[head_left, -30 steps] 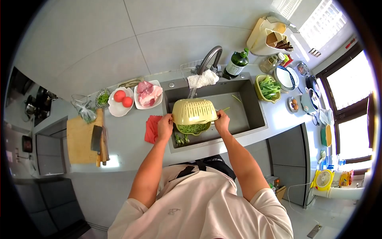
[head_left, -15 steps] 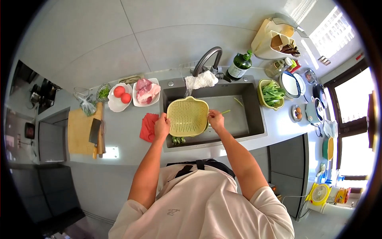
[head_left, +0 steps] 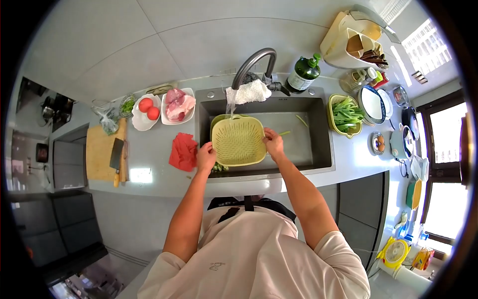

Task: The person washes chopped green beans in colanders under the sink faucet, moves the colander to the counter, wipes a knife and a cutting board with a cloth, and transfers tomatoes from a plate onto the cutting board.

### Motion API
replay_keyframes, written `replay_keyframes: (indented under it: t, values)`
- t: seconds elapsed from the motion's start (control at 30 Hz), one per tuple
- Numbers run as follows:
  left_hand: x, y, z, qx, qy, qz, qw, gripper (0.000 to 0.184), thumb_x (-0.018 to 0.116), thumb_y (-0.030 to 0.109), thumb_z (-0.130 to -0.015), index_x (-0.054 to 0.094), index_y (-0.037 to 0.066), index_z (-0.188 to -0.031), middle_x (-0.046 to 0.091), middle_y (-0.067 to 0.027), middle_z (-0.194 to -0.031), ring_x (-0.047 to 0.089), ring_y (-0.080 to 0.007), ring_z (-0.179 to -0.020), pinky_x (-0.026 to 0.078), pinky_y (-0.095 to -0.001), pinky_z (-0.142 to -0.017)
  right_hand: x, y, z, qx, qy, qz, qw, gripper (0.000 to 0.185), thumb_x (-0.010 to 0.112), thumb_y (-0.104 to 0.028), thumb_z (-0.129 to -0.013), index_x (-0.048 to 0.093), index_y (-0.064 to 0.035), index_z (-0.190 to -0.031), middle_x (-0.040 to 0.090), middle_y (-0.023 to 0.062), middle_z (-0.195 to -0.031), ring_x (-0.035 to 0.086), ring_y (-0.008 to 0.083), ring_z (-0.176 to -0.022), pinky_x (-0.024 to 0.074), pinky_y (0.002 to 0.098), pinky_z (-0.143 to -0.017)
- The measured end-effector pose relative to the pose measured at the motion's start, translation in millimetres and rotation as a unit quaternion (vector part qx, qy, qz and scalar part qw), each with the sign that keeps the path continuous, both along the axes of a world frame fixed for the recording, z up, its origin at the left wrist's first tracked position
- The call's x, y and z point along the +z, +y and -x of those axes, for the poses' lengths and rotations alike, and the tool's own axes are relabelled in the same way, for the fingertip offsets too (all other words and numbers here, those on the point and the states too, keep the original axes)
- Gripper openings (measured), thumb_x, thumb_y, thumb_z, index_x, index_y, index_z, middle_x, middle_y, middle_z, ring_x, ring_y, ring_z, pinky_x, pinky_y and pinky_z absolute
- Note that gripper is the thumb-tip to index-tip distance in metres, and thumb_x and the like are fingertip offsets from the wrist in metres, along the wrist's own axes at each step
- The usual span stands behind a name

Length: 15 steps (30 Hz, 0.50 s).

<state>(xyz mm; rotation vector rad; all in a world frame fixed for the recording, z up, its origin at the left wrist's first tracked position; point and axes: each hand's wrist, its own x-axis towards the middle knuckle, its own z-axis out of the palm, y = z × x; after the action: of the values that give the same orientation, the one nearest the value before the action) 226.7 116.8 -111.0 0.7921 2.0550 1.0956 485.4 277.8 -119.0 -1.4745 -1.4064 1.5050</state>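
Note:
A yellow-green plastic colander (head_left: pixel 239 142) is held over the left part of the sink (head_left: pixel 311 149), with nothing seen inside. My left hand (head_left: pixel 206 156) is closed on its left edge, and my right hand (head_left: pixel 273 142) grips the right edge. Water (head_left: pixel 231 102) runs from the dark curved faucet (head_left: pixel 251 60) towards its back rim. Behind and beneath shows the rim of a darker green basin (head_left: pixel 216 119), partly hidden. Some green vegetable pieces (head_left: pixel 219 168) lie low in the sink near my left hand. A white cloth (head_left: pixel 249 93) hangs by the faucet.
Left of the sink lie a red cloth (head_left: pixel 183 152), a meat dish (head_left: pixel 178 106), a tomato dish (head_left: pixel 146 121) and a cutting board (head_left: pixel 102 149) with a cleaver (head_left: pixel 116 154). Rightward stand a basket of green vegetables (head_left: pixel 347 115), a green bottle (head_left: pixel 303 74) and an egg dish (head_left: pixel 378 143).
Both hands have shifted the colander slightly right, and it sits flatter. The green basin's rim now shows behind it. The camera view has also shifted a little.

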Motion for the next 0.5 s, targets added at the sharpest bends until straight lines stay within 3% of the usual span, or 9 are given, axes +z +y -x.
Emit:
replay_keyframes:
  t: [0.17,0.3,0.43,0.5]
  values:
    - [5,18,-28,-0.026,0.004,-0.009,1.0,0.037,0.06,0.001,-0.092,0.064,0.003,-0.129,0.074,-0.0126,-0.118,0.072,-0.02,-0.103,0.053,-0.03,-0.087,14,3,-25,-0.048,-0.067,-0.034,0.996,0.041,0.068,0.0,-0.086,0.068,-0.0066,-0.126,0.076,0.0077,-0.114,0.072,0.0155,-0.093,0.0558,0.0295,-0.086]
    - [11,37,-53,-0.069,-0.049,0.019,0.996,0.041,0.061,0.0,-0.093,0.062,0.004,-0.134,0.073,-0.0102,-0.121,0.069,-0.0136,-0.098,0.053,-0.03,-0.089,10,11,-58,-0.09,-0.102,-0.064,0.989,0.041,0.068,0.0,-0.084,0.069,-0.0082,-0.124,0.078,0.0073,-0.108,0.073,0.0176,-0.089,0.0565,0.0306,-0.084]
    - [-11,62,-89,-0.119,-0.012,0.072,0.99,0.042,0.061,0.004,-0.095,0.061,0.006,-0.137,0.068,-0.0108,-0.128,0.069,-0.0163,-0.091,0.054,-0.0326,-0.086,5,23,-102,-0.112,-0.158,-0.082,0.978,0.038,0.068,-0.001,-0.084,0.07,-0.008,-0.122,0.078,0.0079,-0.104,0.074,0.0187,-0.088,0.0567,0.0312,-0.084]
    - [-26,76,-110,-0.126,-0.007,0.058,0.99,0.046,0.059,0.004,-0.094,0.058,0.006,-0.139,0.069,-0.0132,-0.125,0.07,-0.0242,-0.096,0.054,-0.0365,-0.086,-1,31,-124,-0.124,-0.178,-0.07,0.974,0.037,0.068,-0.001,-0.084,0.071,-0.0076,-0.121,0.078,0.0079,-0.104,0.075,0.0188,-0.088,0.0568,0.0314,-0.083]
